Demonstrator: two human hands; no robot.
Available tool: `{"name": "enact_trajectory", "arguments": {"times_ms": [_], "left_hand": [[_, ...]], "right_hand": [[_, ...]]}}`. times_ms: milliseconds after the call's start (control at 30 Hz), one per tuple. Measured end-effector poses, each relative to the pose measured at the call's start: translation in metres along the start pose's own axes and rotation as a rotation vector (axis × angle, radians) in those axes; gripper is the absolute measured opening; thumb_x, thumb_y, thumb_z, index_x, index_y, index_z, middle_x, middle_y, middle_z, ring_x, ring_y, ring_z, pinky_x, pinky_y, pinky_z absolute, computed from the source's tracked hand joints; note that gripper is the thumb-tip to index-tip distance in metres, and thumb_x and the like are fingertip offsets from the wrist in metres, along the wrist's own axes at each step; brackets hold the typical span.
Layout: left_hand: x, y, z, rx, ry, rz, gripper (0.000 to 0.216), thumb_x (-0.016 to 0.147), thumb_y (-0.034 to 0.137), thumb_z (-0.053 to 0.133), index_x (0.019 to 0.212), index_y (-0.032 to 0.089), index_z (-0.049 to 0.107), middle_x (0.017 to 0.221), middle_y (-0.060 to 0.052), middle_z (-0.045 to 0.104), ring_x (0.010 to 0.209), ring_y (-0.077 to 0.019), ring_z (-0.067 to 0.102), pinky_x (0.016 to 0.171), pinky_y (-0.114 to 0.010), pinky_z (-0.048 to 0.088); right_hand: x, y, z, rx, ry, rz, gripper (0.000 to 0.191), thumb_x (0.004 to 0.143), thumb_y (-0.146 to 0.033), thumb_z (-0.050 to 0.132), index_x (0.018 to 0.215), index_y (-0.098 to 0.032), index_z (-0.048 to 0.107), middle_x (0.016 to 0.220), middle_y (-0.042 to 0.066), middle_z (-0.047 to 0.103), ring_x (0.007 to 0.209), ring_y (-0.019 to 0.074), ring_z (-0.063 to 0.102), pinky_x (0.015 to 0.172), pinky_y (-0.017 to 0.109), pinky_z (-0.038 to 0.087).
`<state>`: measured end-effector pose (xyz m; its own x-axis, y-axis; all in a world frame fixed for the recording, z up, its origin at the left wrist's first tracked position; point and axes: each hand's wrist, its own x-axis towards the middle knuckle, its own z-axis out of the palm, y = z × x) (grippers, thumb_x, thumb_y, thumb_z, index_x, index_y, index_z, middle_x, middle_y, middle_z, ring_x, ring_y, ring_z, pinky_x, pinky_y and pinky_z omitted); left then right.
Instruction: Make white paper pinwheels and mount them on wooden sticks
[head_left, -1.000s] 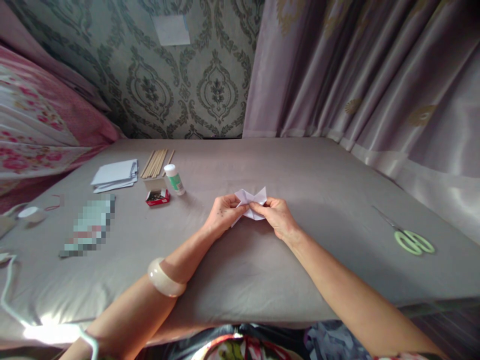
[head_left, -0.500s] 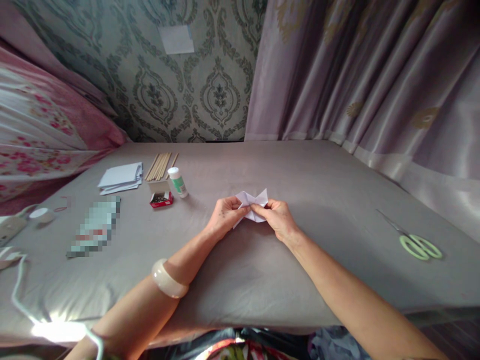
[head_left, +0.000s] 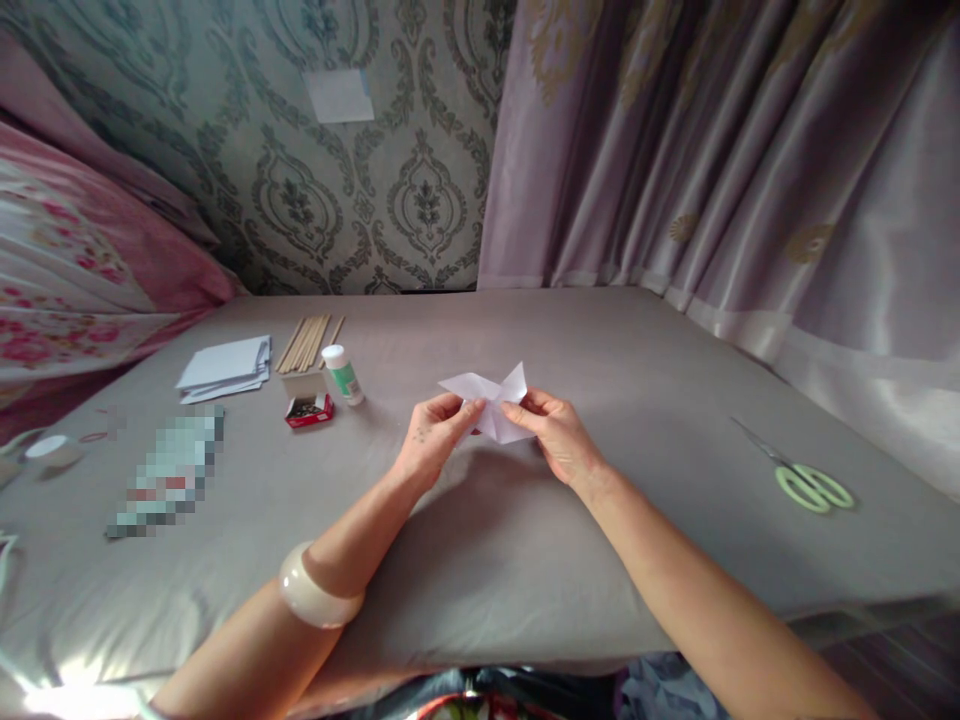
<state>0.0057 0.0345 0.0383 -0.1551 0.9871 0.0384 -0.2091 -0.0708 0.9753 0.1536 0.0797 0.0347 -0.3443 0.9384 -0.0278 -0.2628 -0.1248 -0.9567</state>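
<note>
A folded white paper shape [head_left: 489, 398] with pointed flaps is held between both hands, lifted a little above the grey cloth-covered table [head_left: 525, 520]. My left hand [head_left: 433, 438] pinches its left side, fingers closed on the paper. My right hand [head_left: 556, 436] pinches the right side, thumb and fingers pressed on it. A pale bangle [head_left: 311, 600] sits on my left forearm.
At the back left lie a stack of white paper sheets [head_left: 223, 366], wooden sticks [head_left: 309, 340], a small glue bottle [head_left: 343, 374] and a red box of pins [head_left: 307, 409]. Green-handled scissors [head_left: 802, 478] lie at the right. A tape roll [head_left: 46, 452] sits far left.
Both hands have raised the paper slightly off the table and its left flap now spreads out wider. The view shifted a little.
</note>
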Motion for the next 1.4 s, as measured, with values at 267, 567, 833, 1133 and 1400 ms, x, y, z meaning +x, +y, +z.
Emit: {"name": "enact_trajectory", "arguments": {"times_ms": [267, 567, 833, 1133, 1400], "left_hand": [[-0.004, 0.002, 0.006, -0.012, -0.032, 0.149, 0.035, 0.063, 0.04, 0.078, 0.087, 0.014, 0.072, 0.077, -0.003, 0.07, 0.075, -0.0149, 0.061, 0.068, -0.024, 0.046], [-0.001, 0.007, 0.002, -0.01, -0.027, 0.057, 0.032, 0.057, 0.04, 0.081, 0.071, 0.013, 0.069, 0.066, -0.002, 0.067, 0.057, -0.0104, 0.054, 0.052, -0.02, 0.04], [0.017, 0.003, -0.02, -0.102, 0.288, -0.057, 0.034, 0.047, 0.035, 0.083, 0.061, 0.012, 0.063, 0.06, -0.001, 0.062, 0.052, -0.0093, 0.053, 0.052, -0.022, 0.044], [0.026, -0.003, -0.037, -0.17, 0.434, -0.094, 0.026, 0.045, 0.023, 0.077, 0.058, 0.013, 0.056, 0.058, 0.0, 0.06, 0.053, -0.0101, 0.054, 0.053, -0.023, 0.047], [0.023, 0.0, -0.031, -0.189, 0.385, -0.083, 0.025, 0.043, 0.022, 0.078, 0.053, 0.014, 0.057, 0.056, 0.0, 0.06, 0.052, -0.0095, 0.053, 0.051, -0.021, 0.044]], "right_hand": [[-0.003, -0.001, 0.002, -0.139, 0.053, -0.156, 0.032, 0.055, -0.04, 0.082, 0.075, -0.018, 0.071, 0.077, 0.003, 0.071, 0.069, 0.016, 0.061, 0.067, 0.027, 0.047], [0.001, 0.005, 0.006, -0.095, 0.055, -0.123, 0.033, 0.055, -0.04, 0.082, 0.074, -0.016, 0.07, 0.073, 0.001, 0.071, 0.066, 0.0139, 0.06, 0.064, 0.026, 0.046], [0.02, 0.01, -0.018, -0.359, 0.173, -0.18, 0.029, 0.071, -0.042, 0.068, 0.084, -0.016, 0.069, 0.079, 0.005, 0.072, 0.07, 0.015, 0.063, 0.067, 0.027, 0.048], [0.026, 0.024, -0.01, -1.061, -0.171, -0.385, 0.015, 0.082, -0.022, 0.059, 0.09, -0.02, 0.072, 0.088, 0.004, 0.071, 0.078, 0.0151, 0.063, 0.074, 0.027, 0.046], [0.028, 0.016, 0.004, -1.441, -0.201, -0.306, 0.017, 0.086, -0.024, 0.056, 0.091, -0.019, 0.071, 0.093, 0.007, 0.07, 0.088, 0.0199, 0.063, 0.077, 0.027, 0.044]]}}
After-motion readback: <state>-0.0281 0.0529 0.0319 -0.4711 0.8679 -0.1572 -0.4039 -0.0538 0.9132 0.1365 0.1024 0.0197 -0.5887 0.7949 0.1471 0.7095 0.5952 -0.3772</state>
